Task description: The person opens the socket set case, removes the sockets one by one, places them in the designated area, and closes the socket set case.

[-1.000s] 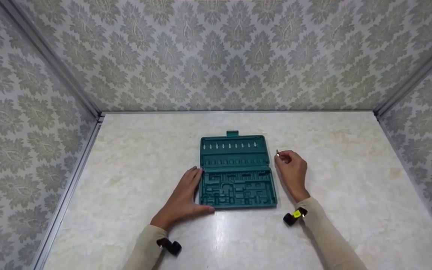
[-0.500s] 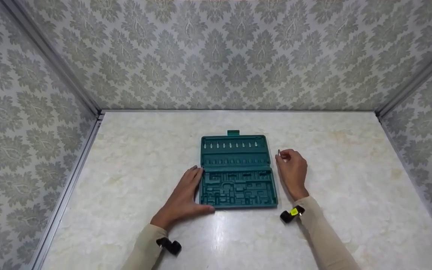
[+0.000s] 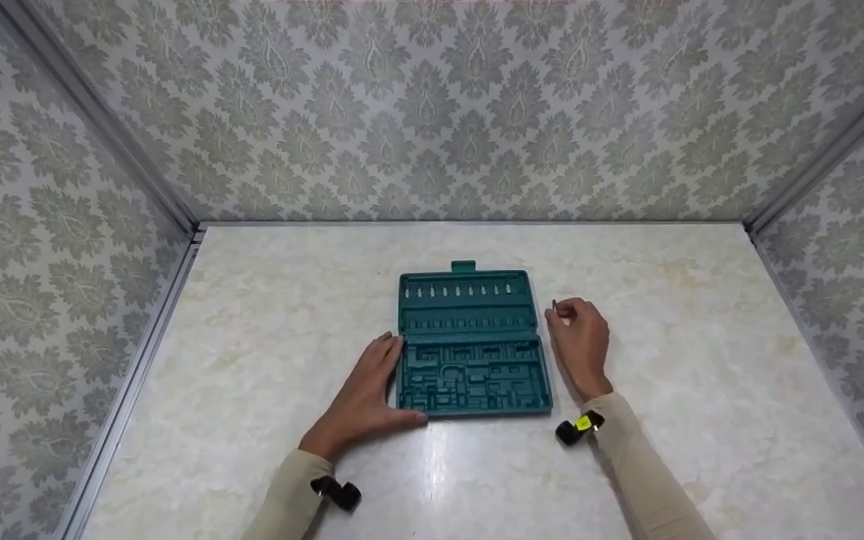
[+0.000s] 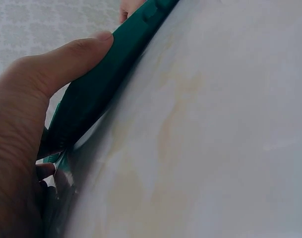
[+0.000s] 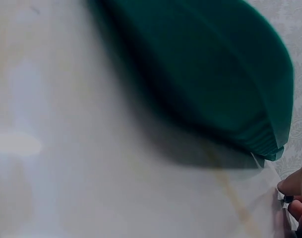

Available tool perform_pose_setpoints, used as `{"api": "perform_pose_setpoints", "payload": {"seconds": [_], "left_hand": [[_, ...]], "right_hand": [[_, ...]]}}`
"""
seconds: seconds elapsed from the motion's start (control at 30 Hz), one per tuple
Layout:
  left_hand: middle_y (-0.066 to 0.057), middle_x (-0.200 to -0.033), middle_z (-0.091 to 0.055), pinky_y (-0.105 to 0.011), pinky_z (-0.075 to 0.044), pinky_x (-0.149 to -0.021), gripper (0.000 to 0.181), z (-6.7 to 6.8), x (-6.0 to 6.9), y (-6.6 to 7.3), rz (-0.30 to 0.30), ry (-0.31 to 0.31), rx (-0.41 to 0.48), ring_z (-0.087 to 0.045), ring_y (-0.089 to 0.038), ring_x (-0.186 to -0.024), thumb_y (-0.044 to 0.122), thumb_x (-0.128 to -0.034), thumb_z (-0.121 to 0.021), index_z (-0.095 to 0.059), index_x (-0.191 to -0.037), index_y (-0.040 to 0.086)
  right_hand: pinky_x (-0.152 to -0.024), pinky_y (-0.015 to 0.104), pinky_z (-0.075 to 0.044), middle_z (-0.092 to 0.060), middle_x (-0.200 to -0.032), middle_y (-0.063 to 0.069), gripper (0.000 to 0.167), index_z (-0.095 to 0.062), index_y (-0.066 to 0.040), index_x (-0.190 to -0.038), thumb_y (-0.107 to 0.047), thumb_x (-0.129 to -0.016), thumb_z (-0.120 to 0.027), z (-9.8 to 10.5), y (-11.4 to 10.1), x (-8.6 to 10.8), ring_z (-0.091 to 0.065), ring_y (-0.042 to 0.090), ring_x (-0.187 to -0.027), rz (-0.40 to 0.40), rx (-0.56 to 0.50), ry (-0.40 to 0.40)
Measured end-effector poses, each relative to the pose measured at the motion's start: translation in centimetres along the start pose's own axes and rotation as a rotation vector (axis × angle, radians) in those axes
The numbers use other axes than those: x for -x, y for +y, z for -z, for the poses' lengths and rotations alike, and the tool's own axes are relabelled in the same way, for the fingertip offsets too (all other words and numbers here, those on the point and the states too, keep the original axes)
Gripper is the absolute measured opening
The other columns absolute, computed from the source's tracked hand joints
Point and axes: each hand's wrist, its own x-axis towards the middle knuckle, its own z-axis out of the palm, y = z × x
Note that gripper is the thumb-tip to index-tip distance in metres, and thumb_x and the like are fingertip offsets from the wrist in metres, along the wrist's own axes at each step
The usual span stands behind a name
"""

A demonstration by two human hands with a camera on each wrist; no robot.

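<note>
Head view: the left hand (image 3: 361,399) rests extended fingers (image 3: 381,355) against the open dark-green plastic case (image 3: 469,339); right of the case, the right hand (image 3: 581,341) pinches a tiny dark piece (image 3: 554,306) — partly hidden, its shape unclear. Pale marbled worktop (image 3: 289,292) beneath the case — grey leaf-patterned wallpaper (image 3: 432,112) behind.

One open dark-green plastic case (image 3: 469,375) with one green latch tab (image 3: 463,265) holds nine small silvery metal bits (image 3: 457,292), and one small slim piece (image 3: 554,306) is outside it. There are one left hand (image 3: 361,397) and one right hand (image 3: 583,345), two beige fabric sleeves (image 3: 646,469), two black wrist cameras (image 3: 337,493), one pale marbled worktop (image 3: 289,300) and three grey leaf-patterned walls (image 3: 432,112).
</note>
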Motion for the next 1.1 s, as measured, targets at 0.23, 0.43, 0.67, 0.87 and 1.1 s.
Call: {"api": "perform_pose_setpoints", "payload": {"seconds": [0.23,0.43,0.67,0.87,1.1], "left_hand": [[-0.011,-0.183,-0.02,-0.058,-0.021,-0.133,0.141,0.0,-0.3,0.3,-0.01,0.001,0.005,-0.013,-0.032,-0.17,0.078,-0.0736,-0.088,-0.018,-0.178,0.012],[-0.01,-0.183,-0.02,-0.058,-0.02,-0.134,0.141,-0.1,-0.2,0.0,-0.001,-0.004,0.016,-0.013,-0.032,-0.17,0.076,-0.0737,-0.088,-0.017,-0.178,0.013],[-0.01,-0.183,-0.021,-0.059,-0.021,-0.133,0.139,-0.2,-0.2,-0.2,0.003,-0.007,-0.01,-0.014,-0.032,-0.169,0.078,-0.0753,-0.086,-0.018,-0.178,0.013],[-0.014,-0.182,-0.023,-0.061,-0.022,-0.133,0.138,-0.1,-0.1,-0.2,-0.011,0.001,-0.001,-0.016,-0.036,-0.169,0.075,-0.0751,-0.088,-0.02,-0.177,0.011],[-0.013,-0.183,-0.021,-0.06,-0.022,-0.133,0.139,0.0,0.0,0.0,-0.001,0.001,0.006,-0.014,-0.035,-0.169,0.075,-0.0747,-0.088,-0.019,-0.177,0.012]], "right_hand": [[-0.086,0.047,-0.054,-0.074,-0.102,0.019,0.019,-0.079,0.002,-0.108,-0.012,-0.097,-0.084,0.7,-0.5,-0.1,-0.068,0.034,-0.092,0.003,-0.064,0.024],[-0.081,0.043,-0.051,-0.073,-0.105,0.018,0.022,-0.079,0.004,-0.115,-0.01,-0.099,-0.083,1.1,-2.2,-0.7,-0.065,0.033,-0.091,0.126,-0.099,-0.058],[-0.089,0.047,-0.051,-0.071,-0.117,0.019,0.026,-0.077,0.003,-0.124,-0.012,-0.103,-0.079,0.9,-3.5,-2.0,-0.063,0.034,-0.101,0.215,-0.119,-0.293],[-0.092,0.049,-0.051,-0.068,-0.119,0.017,0.033,-0.075,0.002,-0.132,-0.016,-0.104,-0.078,-0.3,-3.8,-3.3,-0.061,0.032,-0.104,0.259,-0.035,-0.438],[-0.096,0.051,-0.049,-0.067,-0.119,0.019,0.033,-0.076,0.001,-0.132,-0.018,-0.105,-0.077,-1.2,-4.0,-4.6,-0.058,0.032,-0.105,0.245,0.028,-0.502]]}}
